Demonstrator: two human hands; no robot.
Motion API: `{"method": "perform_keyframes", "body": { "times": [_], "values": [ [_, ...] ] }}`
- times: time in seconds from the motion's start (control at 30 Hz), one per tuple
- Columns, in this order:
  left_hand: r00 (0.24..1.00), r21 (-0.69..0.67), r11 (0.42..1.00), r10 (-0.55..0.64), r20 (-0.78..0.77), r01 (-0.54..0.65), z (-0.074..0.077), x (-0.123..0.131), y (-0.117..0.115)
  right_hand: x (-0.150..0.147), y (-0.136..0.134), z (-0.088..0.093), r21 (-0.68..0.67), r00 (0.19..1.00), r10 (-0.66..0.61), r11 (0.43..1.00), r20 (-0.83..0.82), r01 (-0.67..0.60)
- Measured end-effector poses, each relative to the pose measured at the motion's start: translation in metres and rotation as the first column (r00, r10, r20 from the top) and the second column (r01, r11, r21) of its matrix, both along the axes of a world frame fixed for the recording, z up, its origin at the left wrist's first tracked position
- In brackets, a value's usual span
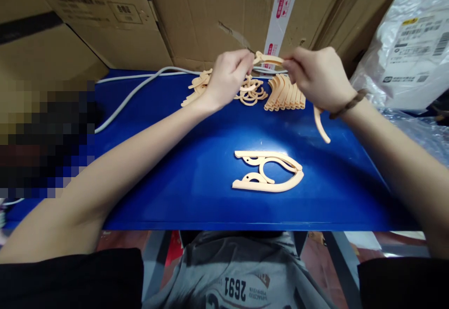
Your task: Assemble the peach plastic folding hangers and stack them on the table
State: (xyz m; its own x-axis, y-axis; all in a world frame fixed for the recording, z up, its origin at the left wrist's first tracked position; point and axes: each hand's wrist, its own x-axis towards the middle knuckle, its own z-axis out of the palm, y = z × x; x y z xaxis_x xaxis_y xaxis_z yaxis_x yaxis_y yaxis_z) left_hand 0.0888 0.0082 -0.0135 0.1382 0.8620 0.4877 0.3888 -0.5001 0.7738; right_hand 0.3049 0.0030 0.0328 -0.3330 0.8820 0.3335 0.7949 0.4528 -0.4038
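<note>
Both my hands are raised over the far part of a blue table (196, 178). My left hand (226, 79) is closed, pinching one end of a peach plastic hanger part (268, 59). My right hand (317, 77) is closed on its other end, and a curved arm of the part (321, 125) hangs down below that hand. A folded peach plastic hanger (268, 172) lies flat on the table nearer to me. Behind my hands lie a row of stacked curved peach pieces (286, 96), a small heap of looped peach pieces (250, 91) and more peach pieces (196, 87) to the left.
Cardboard boxes (196, 14) stand along the back edge of the table. A white cable (133, 91) runs across the far left of the table. A white plastic bag with labels (410, 52) sits at the right. A blurred patch (42, 136) covers the left side.
</note>
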Motion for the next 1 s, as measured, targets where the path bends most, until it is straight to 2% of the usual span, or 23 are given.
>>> {"method": "perform_keyframes", "body": {
  "times": [0.07, 0.1, 0.17, 0.23, 0.33, 0.43, 0.53, 0.6, 0.63, 0.7, 0.77, 0.8, 0.83, 0.9, 0.97, 1.0],
  "values": [
    [1.000, 0.049, 0.999, 0.025, -0.010, -0.024, -0.006, 0.002, -0.006, -0.002, -0.002, -0.002, -0.015, 0.997, 0.000, 1.000, 0.078, 0.002],
    [0.999, 0.067, 0.997, 0.041, -0.012, -0.040, -0.008, 0.003, -0.008, -0.003, -0.003, -0.003, -0.078, 0.999, 0.016, 0.997, 0.030, -0.013],
    [0.996, 0.081, 0.993, 0.084, -0.005, -0.083, -0.011, 0.004, -0.007, -0.006, -0.005, -0.003, -0.239, 0.981, 0.037, 0.967, -0.191, -0.083],
    [0.994, 0.063, 0.992, 0.112, -0.010, -0.111, -0.012, 0.005, 0.000, -0.008, -0.005, -0.002, -0.333, 0.910, 0.008, 0.929, -0.414, -0.159],
    [0.989, -0.030, 0.994, 0.101, -0.105, -0.105, -0.013, 0.003, 0.018, -0.010, -0.005, 0.002, -0.329, 0.838, -0.028, 0.926, -0.546, -0.184],
    [0.978, -0.143, 0.986, 0.058, -0.202, -0.088, -0.019, 0.000, 0.034, -0.012, -0.003, 0.004, -0.338, 0.798, -0.070, 0.925, -0.599, -0.173],
    [0.970, -0.191, 0.965, 0.143, -0.196, -0.181, -0.022, -0.005, 0.037, -0.014, -0.001, 0.003, -0.327, 0.765, -0.117, 0.936, -0.634, -0.128],
    [0.978, -0.216, 0.957, 0.171, -0.118, -0.193, -0.017, -0.006, 0.034, -0.014, 0.003, 0.002, -0.293, 0.735, -0.146, 0.953, -0.662, -0.075],
    [0.990, -0.241, 0.961, 0.123, -0.063, -0.135, -0.013, -0.006, 0.032, -0.013, 0.005, 0.002, -0.269, 0.717, -0.157, 0.962, -0.679, -0.044],
    [0.998, -0.365, 0.931, 0.004, 0.062, 0.019, 0.000, -0.004, 0.026, -0.011, 0.011, 0.001, -0.215, 0.682, -0.160, 0.977, -0.713, 0.004],
    [0.976, -0.451, 0.867, -0.168, 0.140, 0.214, 0.013, -0.001, 0.020, -0.008, 0.016, 0.002, -0.158, 0.650, -0.142, 0.987, -0.747, 0.034],
    [0.940, -0.479, 0.811, -0.261, 0.220, 0.337, 0.019, 0.000, 0.017, -0.006, 0.017, 0.002, -0.140, 0.643, -0.134, 0.989, -0.754, 0.042],
    [0.918, -0.477, 0.789, -0.280, 0.280, 0.386, 0.024, 0.001, 0.014, -0.004, 0.019, 0.003, -0.130, 0.642, -0.133, 0.990, -0.755, 0.052],
    [0.895, -0.457, 0.792, -0.240, 0.376, 0.404, 0.032, 0.001, 0.011, 0.000, 0.019, 0.005, -0.101, 0.679, -0.133, 0.991, -0.723, 0.087],
    [0.895, -0.438, 0.824, -0.172, 0.411, 0.360, 0.037, 0.000, 0.009, 0.005, 0.016, 0.009, -0.006, 0.791, -0.128, 0.988, -0.599, 0.156],
    [0.901, -0.437, 0.834, -0.149, 0.407, 0.336, 0.038, 0.000, 0.008, 0.007, 0.014, 0.011, 0.070, 0.866, -0.132, 0.980, -0.482, 0.188]
  ]
}}
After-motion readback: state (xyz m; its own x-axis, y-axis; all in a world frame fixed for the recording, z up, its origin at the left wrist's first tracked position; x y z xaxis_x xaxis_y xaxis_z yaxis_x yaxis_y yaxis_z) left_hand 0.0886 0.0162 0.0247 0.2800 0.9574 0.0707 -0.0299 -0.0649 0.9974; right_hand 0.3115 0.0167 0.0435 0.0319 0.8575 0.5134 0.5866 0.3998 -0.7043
